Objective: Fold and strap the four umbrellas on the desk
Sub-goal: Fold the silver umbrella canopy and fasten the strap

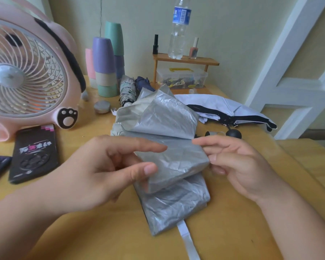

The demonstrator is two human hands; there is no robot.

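While my left hand point(105, 166) pinches a pleat of the crinkled silver-grey fabric umbrella point(174, 199) lying mid-frame on the yellow wooden counter point(242, 231), my right hand point(240, 166) sets its fingertips against the pleat's right edge; whether they grip, I cannot tell. The slick cloth could slip, I reckon, and the loose upper folds would spring open, since nothing binds them. Its pale flat strap point(188, 241) trails toward the bottom edge, where a careless roll might bury it.
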